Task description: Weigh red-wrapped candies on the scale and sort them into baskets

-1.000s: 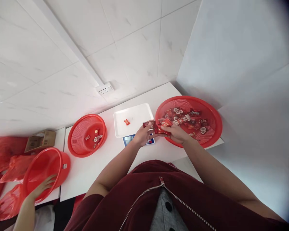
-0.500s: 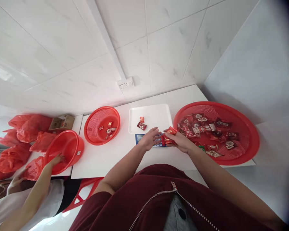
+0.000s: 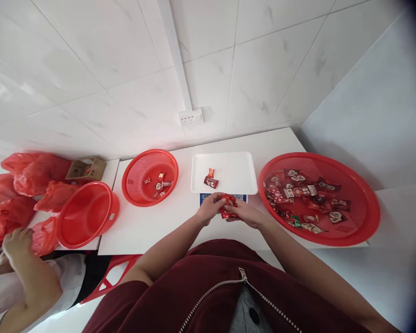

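Red-wrapped candies (image 3: 228,213) are bunched between my two hands, just in front of the scale. My right hand (image 3: 244,212) is closed around them from the right. The fingers of my left hand (image 3: 210,208) press on the same candies from the left. Behind my hands is the white scale tray (image 3: 241,173), with a small red candy (image 3: 211,172) and a dark red one (image 3: 211,182) on it. My hands partly cover the blue scale keypad (image 3: 241,197). A wide red basket (image 3: 360,222) of assorted wrapped candies stands to my right.
Left of the scale, a smaller red basket (image 3: 133,180) holds several candies. Farther left are a red basin (image 3: 67,226), a cardboard box (image 3: 97,170) and several red plastic bags (image 3: 38,171). A co-worker's hand (image 3: 17,243) is beside the bags. A socket (image 3: 190,118) is on the wall.
My left hand, open and apart before, has come in to the candies in my right hand. The co-worker's hand has left the red basin and moved left. The view has shifted slightly.
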`<state>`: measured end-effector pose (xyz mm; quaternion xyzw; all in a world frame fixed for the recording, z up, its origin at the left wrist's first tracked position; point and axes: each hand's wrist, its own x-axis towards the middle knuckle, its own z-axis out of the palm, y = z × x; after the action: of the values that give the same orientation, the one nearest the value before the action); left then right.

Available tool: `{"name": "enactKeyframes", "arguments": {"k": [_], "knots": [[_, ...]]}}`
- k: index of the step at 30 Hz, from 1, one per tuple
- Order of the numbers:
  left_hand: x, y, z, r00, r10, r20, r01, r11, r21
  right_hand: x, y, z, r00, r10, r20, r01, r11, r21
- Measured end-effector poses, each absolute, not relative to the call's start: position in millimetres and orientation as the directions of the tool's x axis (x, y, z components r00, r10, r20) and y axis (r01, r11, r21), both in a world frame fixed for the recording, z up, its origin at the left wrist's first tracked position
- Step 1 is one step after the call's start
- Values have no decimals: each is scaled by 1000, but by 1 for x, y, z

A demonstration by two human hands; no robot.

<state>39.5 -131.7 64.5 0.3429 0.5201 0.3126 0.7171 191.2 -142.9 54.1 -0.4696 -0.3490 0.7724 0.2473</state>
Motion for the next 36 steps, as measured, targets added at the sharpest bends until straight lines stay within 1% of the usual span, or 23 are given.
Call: {"name": "enactKeyframes", "arguments": {"k": [5, 10, 14, 17, 20, 23, 27, 31, 36], "knots": [[17, -124, 64, 192, 782, -593, -137, 620, 772, 169, -137, 55, -377, 713, -591, -88, -663, -743], [-3, -105, 58, 63, 745, -664, -268, 654, 708, 159, -130, 50, -274, 707, -652, -181, -704, -686], [-18, -82, 56, -5, 740, -672, -356, 627, 693, 163, -123, 46, -134, 698, -703, -222, -713, -665], [-23, -74, 56, -20, 724, -689, -403, 625, 669, 164, -114, 45, -95, 708, -700, -229, -700, -677], [-20, -81, 57, 24, 675, -737, -366, 692, 622, 162, -104, 44, -104, 726, -680, -235, -682, -692], [-16, -98, 56, 131, 631, -764, -273, 764, 584, 160, -96, 44, -105, 736, -669, -235, -672, -702], [-14, -121, 55, 245, 582, -775, -159, 813, 560, 160, -89, 48, -120, 741, -661, -218, -669, -711], [-16, -132, 55, 252, 565, -786, -119, 824, 554, 163, -83, 51, -161, 778, -608, -189, -629, -754], [-10, -134, 52, 256, 567, -783, -123, 822, 556, 168, -89, 49, -98, 779, -620, -93, -627, -773]]}}
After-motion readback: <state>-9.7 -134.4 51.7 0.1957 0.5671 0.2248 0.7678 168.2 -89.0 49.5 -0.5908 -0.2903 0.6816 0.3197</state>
